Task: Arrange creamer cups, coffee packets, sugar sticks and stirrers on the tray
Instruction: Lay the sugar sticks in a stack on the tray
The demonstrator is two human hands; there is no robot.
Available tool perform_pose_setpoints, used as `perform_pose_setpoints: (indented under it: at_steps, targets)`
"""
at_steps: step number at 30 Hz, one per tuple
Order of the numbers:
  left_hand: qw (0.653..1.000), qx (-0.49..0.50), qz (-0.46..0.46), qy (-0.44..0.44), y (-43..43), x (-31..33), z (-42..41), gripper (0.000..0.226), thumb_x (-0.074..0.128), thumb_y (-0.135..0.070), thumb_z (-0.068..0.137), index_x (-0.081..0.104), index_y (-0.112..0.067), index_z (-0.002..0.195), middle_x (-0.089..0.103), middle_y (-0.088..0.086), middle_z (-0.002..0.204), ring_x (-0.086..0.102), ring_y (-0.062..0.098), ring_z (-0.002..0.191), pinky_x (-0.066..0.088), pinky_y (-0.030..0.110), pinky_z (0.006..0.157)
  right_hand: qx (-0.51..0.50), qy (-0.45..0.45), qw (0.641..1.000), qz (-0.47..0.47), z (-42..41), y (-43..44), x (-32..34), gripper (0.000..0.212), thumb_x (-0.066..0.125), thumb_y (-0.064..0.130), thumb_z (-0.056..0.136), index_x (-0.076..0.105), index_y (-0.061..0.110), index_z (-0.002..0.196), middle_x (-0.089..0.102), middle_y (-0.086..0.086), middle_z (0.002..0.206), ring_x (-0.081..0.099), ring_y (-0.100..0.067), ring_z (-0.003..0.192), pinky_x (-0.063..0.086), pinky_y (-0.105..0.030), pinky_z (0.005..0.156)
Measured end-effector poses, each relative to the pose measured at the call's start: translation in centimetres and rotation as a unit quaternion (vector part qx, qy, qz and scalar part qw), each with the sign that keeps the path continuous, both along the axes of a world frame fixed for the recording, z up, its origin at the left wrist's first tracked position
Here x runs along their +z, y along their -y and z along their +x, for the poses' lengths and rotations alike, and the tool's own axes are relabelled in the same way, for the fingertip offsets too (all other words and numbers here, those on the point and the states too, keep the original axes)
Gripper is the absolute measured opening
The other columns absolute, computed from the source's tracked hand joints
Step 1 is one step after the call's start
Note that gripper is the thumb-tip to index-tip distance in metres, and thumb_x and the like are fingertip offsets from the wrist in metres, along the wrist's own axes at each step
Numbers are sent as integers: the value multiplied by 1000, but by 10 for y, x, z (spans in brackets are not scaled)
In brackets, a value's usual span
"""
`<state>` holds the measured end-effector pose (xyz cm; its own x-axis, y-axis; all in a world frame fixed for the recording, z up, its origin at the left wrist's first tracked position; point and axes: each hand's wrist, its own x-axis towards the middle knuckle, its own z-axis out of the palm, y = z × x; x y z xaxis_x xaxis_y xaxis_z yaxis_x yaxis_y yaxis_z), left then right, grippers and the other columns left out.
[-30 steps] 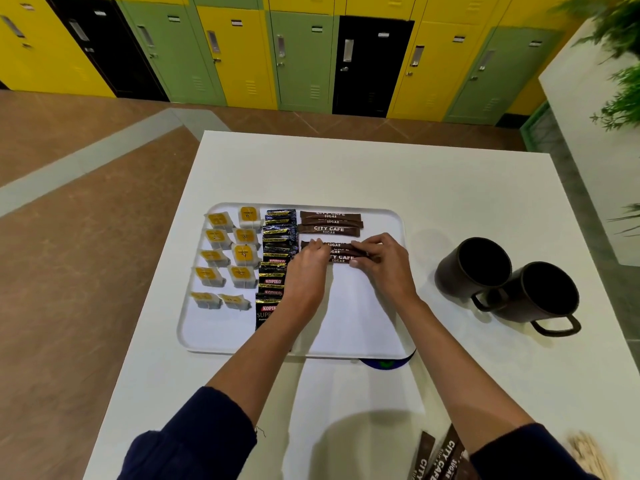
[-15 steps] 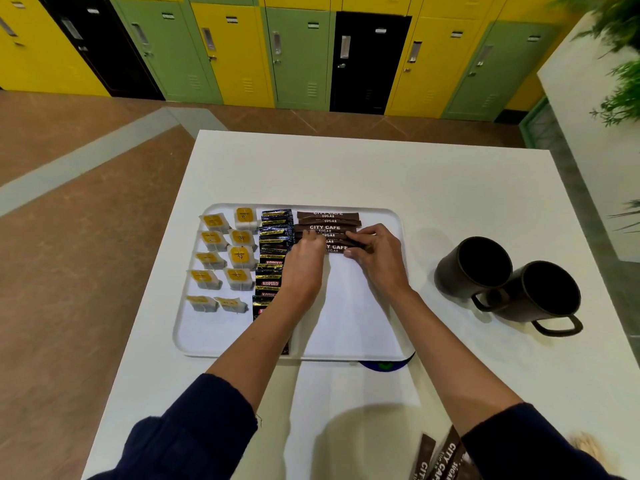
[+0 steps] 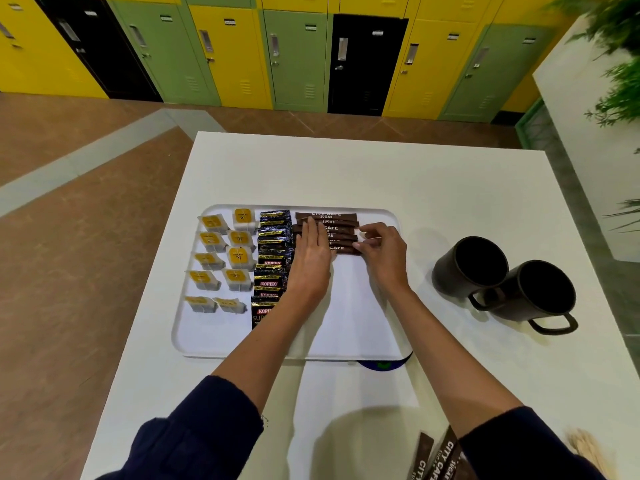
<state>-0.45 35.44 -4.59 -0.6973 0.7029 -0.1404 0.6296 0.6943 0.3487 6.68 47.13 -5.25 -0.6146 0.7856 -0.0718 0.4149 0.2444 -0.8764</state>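
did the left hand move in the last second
Yes. The left hand slid toward the far rim of the tray, and now rests on the sugar sticks nearest that rim.

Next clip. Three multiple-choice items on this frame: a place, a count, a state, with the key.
1. The coffee packets on the tray lie: A) between the creamer cups and the sugar sticks; B) right of the sugar sticks; C) off the tray.
2. Mugs on the table: A) one; B) two; C) four.
3. The left hand: A) grips a mug; B) lies flat on the sugar sticks; C) hangs off the table.
Key: 1 A, they form the middle column; 2 B, two dark mugs stand right of the tray; 3 B, its straight fingers rest on the sugar sticks.
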Motion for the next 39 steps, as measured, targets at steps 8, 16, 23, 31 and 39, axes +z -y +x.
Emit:
perform_pose_setpoints:
  at_steps: [8,16,23,31,39]
  targets:
    - [999,-21,25,-16,3,-4,7,59,34,-8,99,2,1,148,-1,18,158,-5,27,147,-2,38,119,17,20,1000,15,10,1,7,17,59,9,90,62,12,107,58,-4,109,58,-7,83,40,3,64]
    - [991,-40,129,-8,29,20,85,46,46,-2,93,37,-2,139,41,19,143,42,34,130,41,40,102,149,59,987,-26,105,25,45,11,58,11,92,67,14,97,68,4,93,65,-4,82,51,-13,75]
    - [989,-58,132,35,61,33,175,21,47,-18,95,56,-10,113,59,9,107,57,29,96,49,41,75,137,136,980,-42,215,39,44,10,61,9,90,67,16,92,69,-1,85,61,4,65,43,-3,61]
    - [975,-63,-70,200,89,29,235,41,56,-53,85,54,-14,98,59,3,105,56,21,101,40,31,76,159,194,968,-25,294,61,45,10,70,6,81,67,13,87,64,-5,84,52,-6,67,40,-4,62]
    - [973,-25,-58,220,86,25,273,28,63,-31,86,45,-13,97,55,10,111,54,28,103,44,38,83,231,236,944,-15,322,89,40,30,80,3,69,64,19,89,47,5,87,51,-9,70,42,-16,67]
